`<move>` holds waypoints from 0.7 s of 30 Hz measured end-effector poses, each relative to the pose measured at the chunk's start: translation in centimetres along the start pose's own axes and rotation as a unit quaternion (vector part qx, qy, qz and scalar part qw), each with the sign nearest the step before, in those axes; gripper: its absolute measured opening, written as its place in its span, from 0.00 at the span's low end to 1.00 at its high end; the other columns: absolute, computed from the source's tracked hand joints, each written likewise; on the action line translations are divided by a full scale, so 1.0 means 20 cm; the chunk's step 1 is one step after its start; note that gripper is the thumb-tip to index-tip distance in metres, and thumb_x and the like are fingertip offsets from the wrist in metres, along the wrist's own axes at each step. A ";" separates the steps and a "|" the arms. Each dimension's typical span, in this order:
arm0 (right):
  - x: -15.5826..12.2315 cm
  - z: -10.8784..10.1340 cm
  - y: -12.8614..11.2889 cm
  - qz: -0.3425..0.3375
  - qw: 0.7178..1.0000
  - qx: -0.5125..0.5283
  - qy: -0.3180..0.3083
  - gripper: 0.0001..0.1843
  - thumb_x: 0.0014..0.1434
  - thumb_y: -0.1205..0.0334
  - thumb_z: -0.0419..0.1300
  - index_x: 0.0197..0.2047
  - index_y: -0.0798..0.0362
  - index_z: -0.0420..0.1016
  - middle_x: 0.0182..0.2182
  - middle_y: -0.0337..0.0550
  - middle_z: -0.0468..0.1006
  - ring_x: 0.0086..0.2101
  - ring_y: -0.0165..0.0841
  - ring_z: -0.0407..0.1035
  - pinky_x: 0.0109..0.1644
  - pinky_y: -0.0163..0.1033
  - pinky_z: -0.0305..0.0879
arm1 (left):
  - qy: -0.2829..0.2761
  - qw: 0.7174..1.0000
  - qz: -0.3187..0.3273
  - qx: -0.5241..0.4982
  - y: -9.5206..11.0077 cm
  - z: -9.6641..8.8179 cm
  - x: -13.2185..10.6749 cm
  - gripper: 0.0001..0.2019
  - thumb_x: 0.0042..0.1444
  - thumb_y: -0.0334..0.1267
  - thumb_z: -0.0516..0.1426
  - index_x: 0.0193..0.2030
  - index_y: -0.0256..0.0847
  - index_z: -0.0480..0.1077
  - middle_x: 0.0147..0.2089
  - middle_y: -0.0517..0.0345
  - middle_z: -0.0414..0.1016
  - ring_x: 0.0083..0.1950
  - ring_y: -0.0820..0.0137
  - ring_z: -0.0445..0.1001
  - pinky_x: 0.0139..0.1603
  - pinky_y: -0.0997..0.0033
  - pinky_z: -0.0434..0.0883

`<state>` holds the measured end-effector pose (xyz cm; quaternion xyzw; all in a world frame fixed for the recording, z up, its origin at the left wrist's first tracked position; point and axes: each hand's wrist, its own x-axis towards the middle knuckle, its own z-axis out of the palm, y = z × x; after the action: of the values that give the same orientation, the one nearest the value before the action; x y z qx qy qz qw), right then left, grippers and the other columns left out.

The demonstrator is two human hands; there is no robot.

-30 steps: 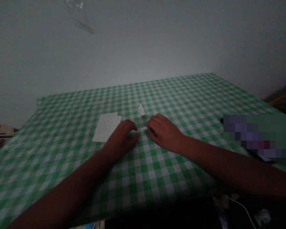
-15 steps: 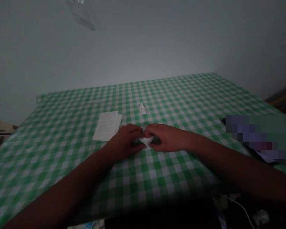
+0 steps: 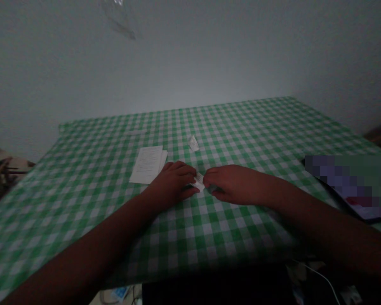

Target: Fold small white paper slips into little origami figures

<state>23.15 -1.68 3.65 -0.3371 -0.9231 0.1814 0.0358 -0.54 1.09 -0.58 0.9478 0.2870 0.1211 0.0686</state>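
My left hand (image 3: 174, 186) and my right hand (image 3: 233, 184) meet over the middle of a table covered in a green and white checked cloth (image 3: 241, 127). Between their fingertips is a small white piece of paper (image 3: 199, 180), pinched from both sides just above the cloth. The fingers of both hands are curled closed on it. A flat white printed sheet (image 3: 148, 164) lies just left of my left hand. A small crumpled white scrap (image 3: 194, 143) lies a little beyond the hands.
A dark flat object with a blurred-out patch (image 3: 349, 184) lies at the table's right edge. A plain pale wall (image 3: 209, 55) stands behind the table. A white cable (image 3: 324, 277) hangs below the front edge at the right. Clutter (image 3: 0, 169) shows at the far left.
The hands first rested apart on the cloth, then came together on the small paper. Now they hold it between their fingertips, slightly raised and turned.
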 end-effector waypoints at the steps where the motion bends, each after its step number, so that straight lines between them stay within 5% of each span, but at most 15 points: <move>1: 0.00 -0.01 0.00 0.003 1.000 0.005 -0.005 0.08 0.60 0.68 0.55 0.41 0.55 0.74 0.39 0.46 0.77 0.37 0.36 0.70 0.43 0.39 0.63 | 0.000 1.000 0.004 0.005 0.00 0.00 0.00 0.09 0.63 0.44 0.59 0.45 0.44 0.74 0.53 0.58 0.75 0.55 0.60 0.68 0.54 0.56 0.62; 12: -0.01 -0.03 0.09 0.049 0.999 -0.003 0.023 0.05 0.61 0.67 0.55 0.37 0.54 0.72 0.36 0.45 0.76 0.37 0.35 0.68 0.43 0.39 0.61 | 0.013 1.000 0.028 -0.003 -0.02 0.02 0.01 0.10 0.65 0.45 0.57 0.44 0.43 0.74 0.51 0.58 0.77 0.53 0.63 0.71 0.53 0.58 0.62; 21: 0.06 0.04 0.13 0.008 0.999 0.018 0.045 0.06 0.60 0.64 0.59 0.39 0.55 0.76 0.37 0.46 0.77 0.39 0.37 0.69 0.44 0.40 0.63 | 0.007 1.000 0.002 -0.005 0.00 0.02 0.03 0.10 0.67 0.39 0.51 0.43 0.41 0.73 0.47 0.54 0.78 0.51 0.62 0.72 0.53 0.57 0.64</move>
<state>23.60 0.62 1.91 -0.3521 -0.9142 0.1830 0.0824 0.04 1.42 -0.82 0.9470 0.2853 0.1289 0.0716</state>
